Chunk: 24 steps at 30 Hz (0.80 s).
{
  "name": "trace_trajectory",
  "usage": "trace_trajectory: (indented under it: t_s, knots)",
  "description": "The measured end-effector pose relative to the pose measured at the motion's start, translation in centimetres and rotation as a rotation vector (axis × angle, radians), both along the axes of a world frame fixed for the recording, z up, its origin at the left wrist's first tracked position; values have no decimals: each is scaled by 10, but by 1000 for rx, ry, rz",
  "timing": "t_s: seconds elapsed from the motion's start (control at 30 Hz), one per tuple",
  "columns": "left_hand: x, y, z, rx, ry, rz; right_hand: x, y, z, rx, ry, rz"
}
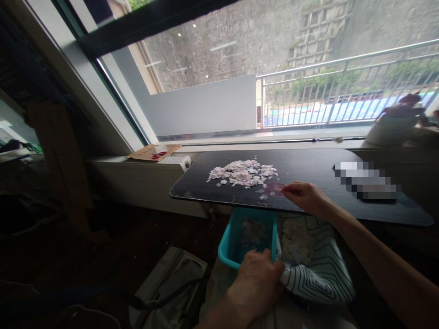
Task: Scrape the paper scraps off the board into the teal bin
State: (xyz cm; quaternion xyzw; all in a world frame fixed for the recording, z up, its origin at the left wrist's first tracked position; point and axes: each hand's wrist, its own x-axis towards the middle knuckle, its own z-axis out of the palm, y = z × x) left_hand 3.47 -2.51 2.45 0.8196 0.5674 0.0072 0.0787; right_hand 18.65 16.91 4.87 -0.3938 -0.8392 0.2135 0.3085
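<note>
Left of worktop (308, 164), radiator (147, 180) carries cardboard (142, 152) with red scissors (159, 156). On left half of worktop, heap of pale scraps (242, 173). Below front edge of worktop, teal bin (224, 249), scraps inside; left hand (257, 278) grasps its near rim. Near worktop's front edge, pink see-through piece (275, 183), pinched by fingertips of right hand (305, 196). Before worktop, patterned cloth (331, 262) bears more scraps. On worktop's right end, pixelated object (366, 180), cannot tell what.
</note>
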Motion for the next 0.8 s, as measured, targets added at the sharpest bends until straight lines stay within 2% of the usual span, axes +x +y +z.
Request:
trace_trajectory:
  t_s: [0.2, 0.33, 0.6, 0.8]
  knots:
    - [-1, -1, 1, 9, 11, 8, -3, -6, -3, -22, -44, 56]
    - [-1, -1, 3, -11, 12, 3, -8, -6, -2, 15, -53, 9]
    - [0, 0, 5, -64, 17, 9, -20, -13, -7, -193, 29, 160]
    - [0, -1, 5, -52, 8, 4, -10, -9, -6, -137, 20, 67]
